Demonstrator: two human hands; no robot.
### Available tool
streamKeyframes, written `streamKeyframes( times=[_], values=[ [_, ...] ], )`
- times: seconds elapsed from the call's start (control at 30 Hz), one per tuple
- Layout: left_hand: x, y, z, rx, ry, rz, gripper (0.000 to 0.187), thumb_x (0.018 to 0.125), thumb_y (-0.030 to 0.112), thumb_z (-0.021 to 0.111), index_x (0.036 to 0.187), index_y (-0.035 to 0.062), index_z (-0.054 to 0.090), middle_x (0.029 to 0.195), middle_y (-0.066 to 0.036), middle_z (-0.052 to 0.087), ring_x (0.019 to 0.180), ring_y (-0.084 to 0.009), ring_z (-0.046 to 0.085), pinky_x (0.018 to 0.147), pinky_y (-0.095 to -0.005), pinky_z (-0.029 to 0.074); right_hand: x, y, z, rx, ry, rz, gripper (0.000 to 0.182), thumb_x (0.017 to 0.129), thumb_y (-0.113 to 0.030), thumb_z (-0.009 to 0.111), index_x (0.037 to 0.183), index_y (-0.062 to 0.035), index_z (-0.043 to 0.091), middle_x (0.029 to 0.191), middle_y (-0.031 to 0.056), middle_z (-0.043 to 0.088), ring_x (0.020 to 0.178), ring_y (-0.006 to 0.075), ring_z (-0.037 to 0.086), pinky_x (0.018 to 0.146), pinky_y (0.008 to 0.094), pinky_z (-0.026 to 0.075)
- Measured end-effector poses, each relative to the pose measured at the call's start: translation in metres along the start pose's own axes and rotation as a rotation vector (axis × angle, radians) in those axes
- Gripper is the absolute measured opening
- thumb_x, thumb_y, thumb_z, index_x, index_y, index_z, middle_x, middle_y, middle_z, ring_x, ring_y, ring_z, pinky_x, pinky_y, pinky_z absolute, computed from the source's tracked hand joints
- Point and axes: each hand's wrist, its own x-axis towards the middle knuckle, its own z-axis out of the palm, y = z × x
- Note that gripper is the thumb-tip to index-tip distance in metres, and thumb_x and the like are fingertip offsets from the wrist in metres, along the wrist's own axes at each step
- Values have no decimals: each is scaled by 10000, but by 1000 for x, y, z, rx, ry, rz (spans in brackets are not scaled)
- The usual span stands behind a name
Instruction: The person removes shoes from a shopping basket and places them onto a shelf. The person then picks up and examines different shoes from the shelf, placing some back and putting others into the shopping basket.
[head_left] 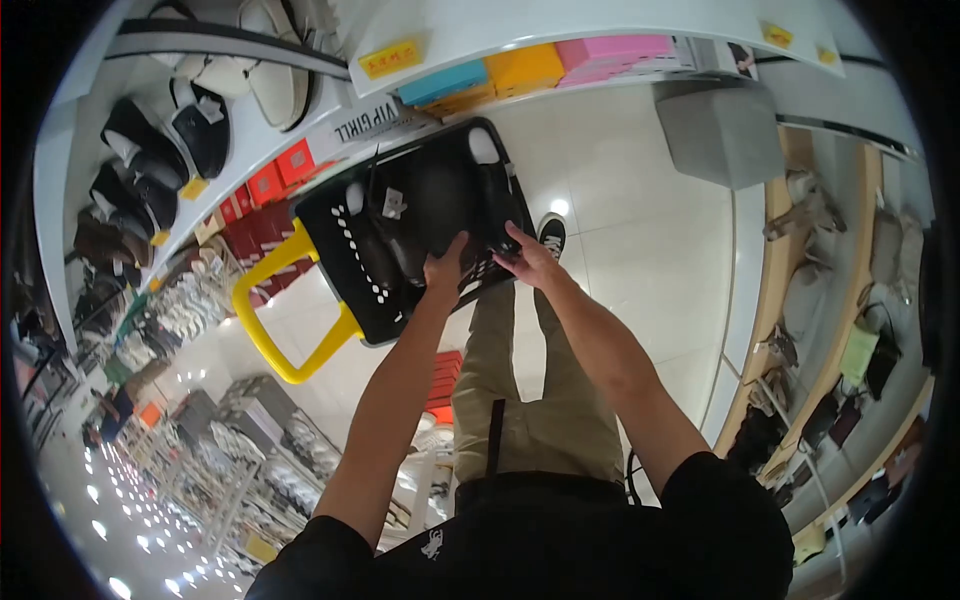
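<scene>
A black plastic basket [365,325] with a yellow handle [268,340] sits tilted in front of my legs. Black shoes lie inside it, one carrying a white tag [393,204]. My left hand [447,268] reaches over the near rim and grips a black shoe [445,195]; its fingertips are partly hidden. On the right side of the basket, my right hand [532,260] is closed around the near end of another black shoe [494,190], which has a light patch at its far end.
Shoe shelves [225,165] curve along the left, and colored boxes [525,70] sit under the white shelf ahead. A grey block-shaped stool [720,135] stands at the right. Bags hang on wooden-edged shelves [850,300] farther right. White tile floor [640,240] lies between.
</scene>
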Motion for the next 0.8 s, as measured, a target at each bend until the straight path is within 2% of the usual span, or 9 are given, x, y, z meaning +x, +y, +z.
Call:
streamKeyframes(
  times=[0.07,0.23,0.33,0.4,0.47,0.53,0.6,0.73,0.8],
  values=[
    [-20,34,-9,-45,-33,-142,726,807,276,837,1354,15,437,1191,-130,613,1016,-264,655,792,-400,618,-8,3,8,36,-82,-47,394,884,-309,781,1167,-92,614,1102,67,674,1036,258,649,1005,439,539],
    [-33,69,-46,10,-147,-178,446,865,368,767,1181,93,612,1083,-68,667,978,-209,663,798,-364,601,-45,20,43,69,-44,-175,367,888,-280,778,1153,-81,622,1102,64,674,1023,240,656,956,432,571],
    [-61,85,-63,78,-256,-224,498,852,373,776,1208,75,597,1107,-64,670,969,-207,673,769,-345,607,-70,29,44,35,0,-258,363,885,-257,780,1162,-85,622,1156,52,649,1090,219,627,922,428,591],
    [-74,80,-76,40,-329,-186,402,880,367,754,1155,104,624,1048,-61,688,916,-199,683,761,-339,597,-92,30,35,-18,16,-320,363,889,-244,775,1178,-86,621,1191,47,635,1111,214,614,919,429,593],
    [-104,82,-83,-60,-437,-238,392,899,369,739,1154,96,619,1058,-72,684,934,-209,672,767,-339,591,-130,29,25,-84,5,-327,431,877,-257,788,1233,-88,613,1238,57,617,1130,209,603,912,433,593],
    [-148,83,-78,-222,-434,-319,395,918,380,717,1164,89,613,1028,-75,680,935,-214,653,785,-350,570,-163,24,1,-218,46,-297,491,854,-289,810,1246,-66,617,1222,71,630,1120,206,608,894,441,596],
    [-167,68,-86,-325,-581,-403,422,920,393,711,1170,72,601,1000,-79,671,932,-225,636,799,-362,545,-221,20,-11,-286,-3,-322,514,834,-318,826,1203,-19,630,1148,96,660,1035,214,650,843,441,604],
    [-223,28,-69,-467,-631,-315,460,898,381,739,1161,28,605,1053,-116,659,964,-252,633,880,-385,539,-312,6,-64,-507,22,-333,598,793,-378,846,1159,44,632,975,123,700,817,209,695,769,360,594],
    [-285,21,-30,-607,-616,-336,451,908,373,723,1162,17,612,1075,-127,657,1003,-256,620,929,-391,524,-400,-17,-65,-676,97,-340,673,764,-421,857,1161,70,622,961,136,704,811,204,695,733,342,578]
  ],
)
